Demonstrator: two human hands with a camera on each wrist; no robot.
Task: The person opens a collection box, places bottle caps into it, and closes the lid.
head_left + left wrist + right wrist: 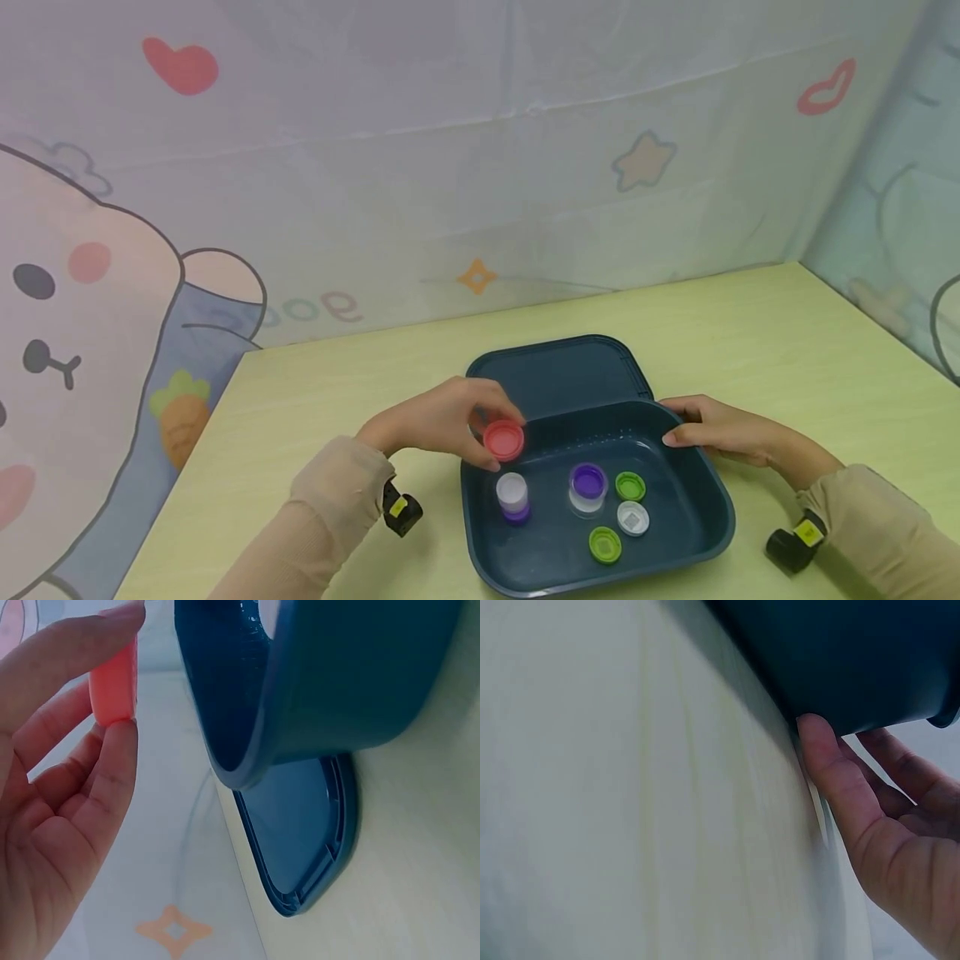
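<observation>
Thumb and fingers of my left hand [453, 421] pinch a round red lid [503, 440] by its edge, above the far left part of a dark blue plastic box [551, 575]. The left wrist view shows the lid edge-on, as a thick disc [114, 688]. At the box's far right corner, my right hand [723, 432] grips with thumb and fingers around it. Inside the box, a small white tub [512, 490] stands on a purple lid [517, 514]. Near the middle is a clear tub with a purple lid [588, 481]. Two green lids [604, 544] and a white lid [632, 518] lie to its right.
Behind the box, its dark blue cover [558, 375] lies on the pale yellow table [360, 367]. A printed cloth [420, 150] with cartoon figures hangs along the table's back edge. Each wrist carries a small black camera [402, 512].
</observation>
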